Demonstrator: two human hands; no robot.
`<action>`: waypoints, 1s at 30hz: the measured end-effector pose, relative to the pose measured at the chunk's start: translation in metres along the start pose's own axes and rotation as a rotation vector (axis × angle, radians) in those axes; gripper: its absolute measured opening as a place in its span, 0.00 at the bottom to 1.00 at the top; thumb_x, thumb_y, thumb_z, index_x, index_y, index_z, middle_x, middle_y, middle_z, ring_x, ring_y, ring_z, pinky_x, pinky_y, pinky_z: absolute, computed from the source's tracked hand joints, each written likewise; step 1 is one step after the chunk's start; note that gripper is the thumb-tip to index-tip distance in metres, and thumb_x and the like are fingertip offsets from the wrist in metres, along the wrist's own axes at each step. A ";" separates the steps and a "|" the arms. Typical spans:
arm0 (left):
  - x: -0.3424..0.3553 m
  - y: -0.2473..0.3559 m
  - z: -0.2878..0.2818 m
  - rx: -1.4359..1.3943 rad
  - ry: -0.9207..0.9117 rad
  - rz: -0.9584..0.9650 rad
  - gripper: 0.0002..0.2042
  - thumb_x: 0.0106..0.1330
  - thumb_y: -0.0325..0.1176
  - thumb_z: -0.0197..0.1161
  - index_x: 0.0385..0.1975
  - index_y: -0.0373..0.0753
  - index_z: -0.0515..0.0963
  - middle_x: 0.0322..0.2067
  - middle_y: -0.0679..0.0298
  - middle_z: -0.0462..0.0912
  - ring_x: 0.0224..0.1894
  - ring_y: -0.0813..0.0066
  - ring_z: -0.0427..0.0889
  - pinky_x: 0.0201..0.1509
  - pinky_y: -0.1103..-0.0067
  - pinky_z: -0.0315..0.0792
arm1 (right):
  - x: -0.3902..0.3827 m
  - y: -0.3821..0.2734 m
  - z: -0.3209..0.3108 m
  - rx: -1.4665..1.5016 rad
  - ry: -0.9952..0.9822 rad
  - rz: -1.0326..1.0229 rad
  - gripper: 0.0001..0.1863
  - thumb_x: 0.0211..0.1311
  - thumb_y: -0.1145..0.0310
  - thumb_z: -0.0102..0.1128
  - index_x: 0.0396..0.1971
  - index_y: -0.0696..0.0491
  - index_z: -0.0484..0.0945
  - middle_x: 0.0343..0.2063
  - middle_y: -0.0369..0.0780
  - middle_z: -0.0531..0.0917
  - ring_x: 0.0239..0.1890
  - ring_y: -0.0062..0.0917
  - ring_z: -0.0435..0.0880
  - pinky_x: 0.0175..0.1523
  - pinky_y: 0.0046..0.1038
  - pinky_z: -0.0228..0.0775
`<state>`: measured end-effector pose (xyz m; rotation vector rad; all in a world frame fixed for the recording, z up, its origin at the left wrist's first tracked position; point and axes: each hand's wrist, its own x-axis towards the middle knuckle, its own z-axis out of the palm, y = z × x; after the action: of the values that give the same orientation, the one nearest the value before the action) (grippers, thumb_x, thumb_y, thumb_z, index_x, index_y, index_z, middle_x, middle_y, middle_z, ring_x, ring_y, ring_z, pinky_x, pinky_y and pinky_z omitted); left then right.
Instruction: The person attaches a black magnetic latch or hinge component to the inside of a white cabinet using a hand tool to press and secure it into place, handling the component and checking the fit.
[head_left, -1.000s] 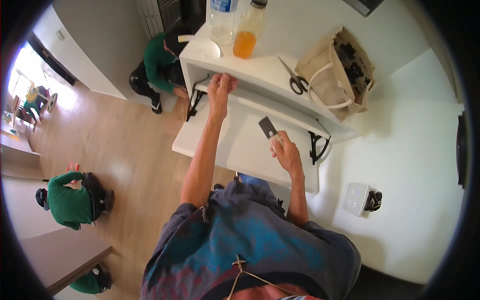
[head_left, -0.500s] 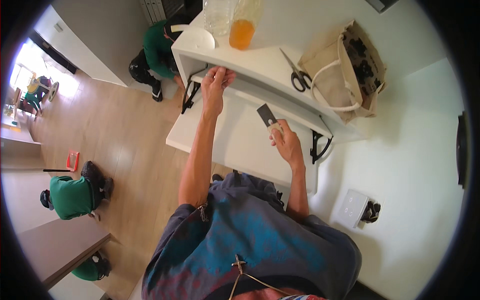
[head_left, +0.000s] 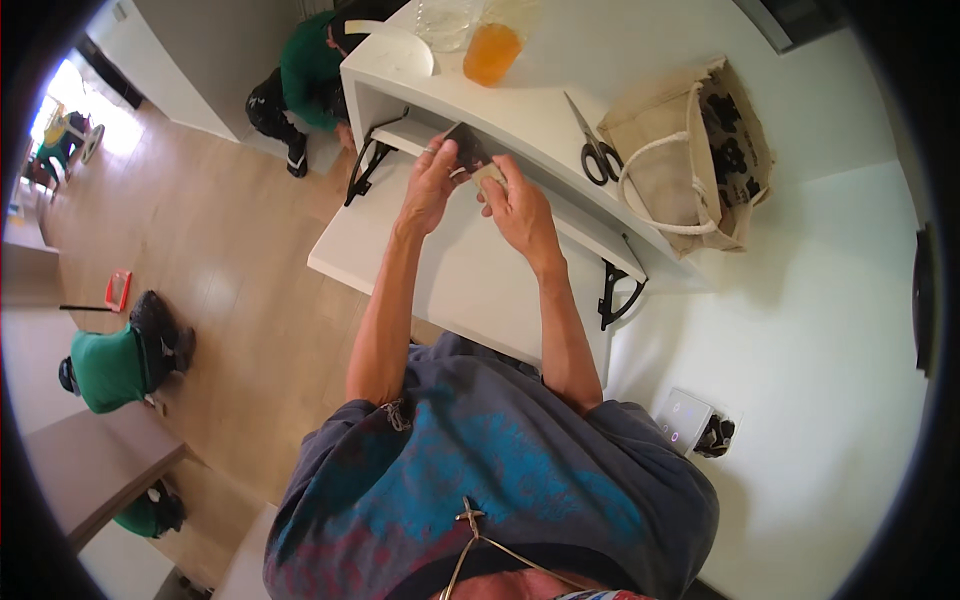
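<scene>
- Beige-handled tool (head_left: 468, 152) with a dark flat blade: held above the lowered white flap (head_left: 462, 272).
- Right hand (head_left: 521, 212): grip closed around the handle (head_left: 488, 177).
- Left hand (head_left: 430, 184): reaches the blade; I cannot tell whether its grip is pinching it.
- Black-handled scissors (head_left: 598, 162) and canvas bag (head_left: 655, 185): close together on the white tabletop (head_left: 540, 112).

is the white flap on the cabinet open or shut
Open: the flap stands out from the cabinet, with a black bracket showing at each end.
</scene>
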<state>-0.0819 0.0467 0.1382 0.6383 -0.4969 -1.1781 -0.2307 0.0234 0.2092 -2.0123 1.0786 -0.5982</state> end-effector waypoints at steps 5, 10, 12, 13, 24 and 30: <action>0.007 -0.012 -0.005 -0.123 -0.002 0.013 0.14 0.74 0.41 0.57 0.53 0.43 0.69 0.46 0.66 0.80 0.49 0.76 0.78 0.53 0.71 0.74 | 0.011 -0.005 0.006 -0.058 -0.002 -0.011 0.14 0.70 0.63 0.50 0.53 0.48 0.71 0.26 0.41 0.86 0.28 0.38 0.86 0.37 0.39 0.75; 0.008 -0.008 0.011 -0.263 0.006 0.053 0.13 0.74 0.40 0.56 0.51 0.42 0.69 0.48 0.65 0.78 0.50 0.74 0.78 0.54 0.72 0.74 | 0.011 -0.007 0.006 -0.077 -0.020 0.028 0.15 0.70 0.63 0.50 0.54 0.47 0.71 0.28 0.43 0.86 0.32 0.43 0.85 0.39 0.42 0.74; 0.014 -0.014 0.016 -0.360 0.008 0.066 0.13 0.75 0.39 0.56 0.52 0.41 0.68 0.48 0.64 0.77 0.51 0.74 0.77 0.55 0.72 0.73 | 0.017 -0.008 0.006 -0.085 0.011 -0.004 0.15 0.70 0.64 0.50 0.54 0.48 0.71 0.29 0.45 0.86 0.34 0.46 0.84 0.40 0.43 0.73; 0.015 -0.013 0.019 -0.367 0.007 0.069 0.13 0.75 0.38 0.55 0.53 0.41 0.68 0.49 0.64 0.77 0.52 0.73 0.77 0.56 0.73 0.73 | 0.015 -0.006 0.006 -0.093 0.018 -0.011 0.16 0.70 0.64 0.50 0.55 0.48 0.71 0.30 0.46 0.86 0.35 0.47 0.84 0.41 0.44 0.73; 0.016 -0.014 0.033 -0.400 0.123 0.119 0.13 0.76 0.39 0.53 0.55 0.44 0.65 0.44 0.64 0.77 0.44 0.73 0.79 0.44 0.74 0.78 | 0.021 -0.008 0.003 -0.152 -0.008 0.030 0.16 0.70 0.63 0.52 0.54 0.51 0.74 0.40 0.50 0.85 0.42 0.50 0.83 0.45 0.45 0.74; 0.014 -0.014 0.036 -0.426 0.122 0.127 0.11 0.76 0.38 0.53 0.52 0.42 0.67 0.48 0.64 0.77 0.51 0.73 0.77 0.56 0.73 0.73 | 0.020 -0.005 0.001 -0.163 0.007 0.010 0.17 0.70 0.63 0.52 0.53 0.53 0.75 0.40 0.49 0.85 0.43 0.50 0.83 0.47 0.45 0.74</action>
<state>-0.1109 0.0227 0.1546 0.3029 -0.1700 -1.0738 -0.2165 0.0084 0.2136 -2.1440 1.1738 -0.5275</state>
